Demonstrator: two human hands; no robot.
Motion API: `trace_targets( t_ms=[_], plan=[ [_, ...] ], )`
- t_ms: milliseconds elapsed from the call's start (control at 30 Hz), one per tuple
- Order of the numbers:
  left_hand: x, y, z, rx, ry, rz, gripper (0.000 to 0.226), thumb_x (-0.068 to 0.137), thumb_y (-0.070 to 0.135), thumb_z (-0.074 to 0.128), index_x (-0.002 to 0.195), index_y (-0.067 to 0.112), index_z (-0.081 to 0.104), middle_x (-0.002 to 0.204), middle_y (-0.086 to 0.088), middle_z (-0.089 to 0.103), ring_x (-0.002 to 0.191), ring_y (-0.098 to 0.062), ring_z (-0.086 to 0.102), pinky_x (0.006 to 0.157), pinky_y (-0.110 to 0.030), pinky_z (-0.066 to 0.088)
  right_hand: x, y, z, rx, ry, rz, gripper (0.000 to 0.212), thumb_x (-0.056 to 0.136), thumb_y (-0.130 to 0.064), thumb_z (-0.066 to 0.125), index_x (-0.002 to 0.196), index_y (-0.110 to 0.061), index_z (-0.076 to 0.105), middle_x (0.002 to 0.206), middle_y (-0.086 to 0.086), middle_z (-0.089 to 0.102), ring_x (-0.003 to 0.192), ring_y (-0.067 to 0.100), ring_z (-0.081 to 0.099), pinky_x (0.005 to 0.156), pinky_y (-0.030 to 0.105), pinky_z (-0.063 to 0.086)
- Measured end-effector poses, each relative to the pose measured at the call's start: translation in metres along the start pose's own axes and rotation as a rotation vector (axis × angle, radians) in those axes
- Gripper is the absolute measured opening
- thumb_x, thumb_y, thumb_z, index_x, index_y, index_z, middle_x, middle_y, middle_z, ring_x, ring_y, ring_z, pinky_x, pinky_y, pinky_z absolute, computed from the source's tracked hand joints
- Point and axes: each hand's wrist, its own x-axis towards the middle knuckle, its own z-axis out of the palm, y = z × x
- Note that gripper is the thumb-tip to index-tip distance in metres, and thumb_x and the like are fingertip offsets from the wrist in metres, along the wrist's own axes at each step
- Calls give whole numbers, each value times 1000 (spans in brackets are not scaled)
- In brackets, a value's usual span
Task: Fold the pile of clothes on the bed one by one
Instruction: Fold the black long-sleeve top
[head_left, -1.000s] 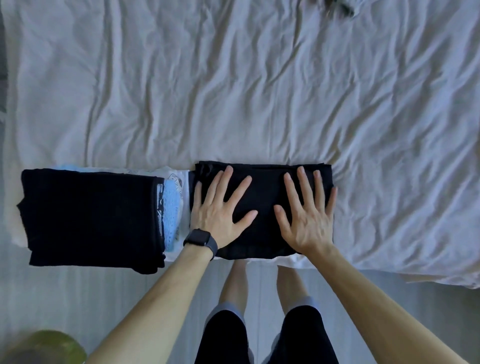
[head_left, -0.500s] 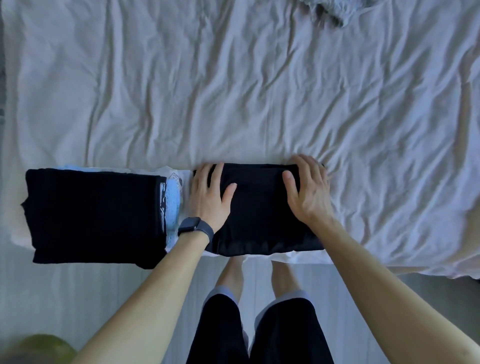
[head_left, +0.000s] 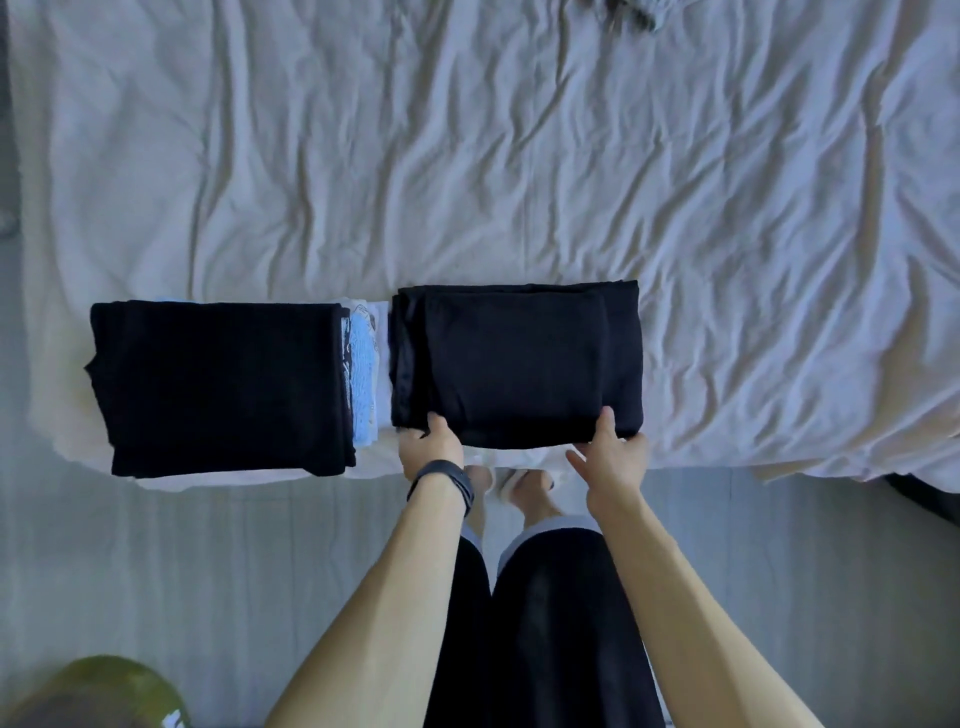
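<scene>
A folded black garment (head_left: 519, 364) lies at the near edge of the bed (head_left: 519, 182). My left hand (head_left: 430, 448) grips its near left corner, thumb on top and fingers under the cloth. At the near right corner my right hand (head_left: 610, 453) holds the edge the same way, thumb up on the fabric. To the left sits a stack of folded clothes (head_left: 218, 387) with a black piece on top and a light blue printed piece (head_left: 363, 374) showing at its right side.
A dark crumpled garment (head_left: 618, 13) peeks in at the far top edge of the bed. The wrinkled white sheet covers the rest. Grey floor (head_left: 208, 561) lies below, with a green object (head_left: 104, 691) at the bottom left.
Both hands left the top of the black garment and slid back to its near edge, where they now grip the two near corners. The garment looks folded smaller.
</scene>
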Motion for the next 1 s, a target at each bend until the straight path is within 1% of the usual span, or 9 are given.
trace_targets(
  t_ms=[100, 167, 233, 367, 467, 567, 633, 733, 1000],
  plan=[
    [2, 5, -9, -122, -57, 71, 25, 100, 21, 59, 79, 9, 54, 72, -5, 53, 71, -22, 57, 84, -40, 53, 4, 0, 3, 12, 44, 12, 27, 103, -26, 54, 125, -10, 52, 119, 9, 62, 86, 25, 72, 54, 25, 57],
    [6, 1, -15, -225, -177, 49, 16, 101, 14, 57, 110, 1, 60, 92, -9, 58, 86, -18, 59, 92, -40, 53, 11, 5, 0, 54, 12, 3, 26, 102, -22, 54, 125, -11, 54, 122, 8, 64, 85, 25, 74, 66, 29, 60],
    [14, -2, -19, -181, -245, 60, 37, 103, 15, 53, 134, -5, 49, 109, -12, 55, 100, -23, 57, 100, -44, 51, 15, 9, -5, 70, -51, -27, 22, 101, -24, 56, 119, -13, 56, 119, 7, 66, 86, 24, 75, 73, 29, 60],
    [10, -9, -26, 22, -31, 204, 32, 96, 17, 59, 122, -1, 53, 114, -18, 59, 106, -35, 62, 93, -42, 51, 13, 10, -24, -189, -46, -219, 28, 97, -40, 61, 111, -17, 54, 113, 2, 61, 100, 21, 65, 87, 34, 54],
    [-33, -13, -24, 229, 47, 594, 49, 90, 15, 64, 134, 6, 47, 136, -14, 45, 119, -29, 48, 98, -35, 40, 4, 2, -32, -437, 60, -616, 56, 97, -51, 56, 142, -22, 44, 152, 2, 39, 137, 22, 39, 112, 38, 34],
    [-39, 7, -6, 536, -51, 1244, 54, 92, 31, 58, 142, 16, 47, 149, -8, 42, 139, -24, 36, 112, -39, 32, 6, -24, -13, -721, 60, -1030, 62, 99, -56, 47, 155, -34, 32, 166, 2, 22, 153, 25, 14, 121, 46, 13],
    [-8, 30, 12, 893, -32, 1454, 61, 96, 43, 48, 152, 25, 37, 161, -7, 29, 149, -29, 23, 118, -51, 24, 22, -41, 6, -940, -16, -1175, 62, 101, -58, 42, 158, -43, 21, 170, -2, 11, 157, 24, 3, 123, 51, 6],
    [41, 47, 26, 1228, -34, 1480, 64, 98, 58, 36, 157, 42, 15, 167, 0, 10, 153, -34, 10, 119, -60, 18, 56, -51, 23, -1120, -109, -1208, 65, 101, -63, 33, 159, -46, 8, 171, -2, 3, 157, 24, -2, 124, 57, 7],
    [77, 30, 31, 1232, 2, 1513, 67, 98, 62, 30, 158, 42, 8, 168, 0, 2, 152, -39, 12, 121, -55, 16, 91, -26, 32, -1087, -90, -1265, 67, 101, -60, 34, 161, -35, 16, 170, 5, 8, 157, 29, 4, 123, 56, 14]
  ],
)
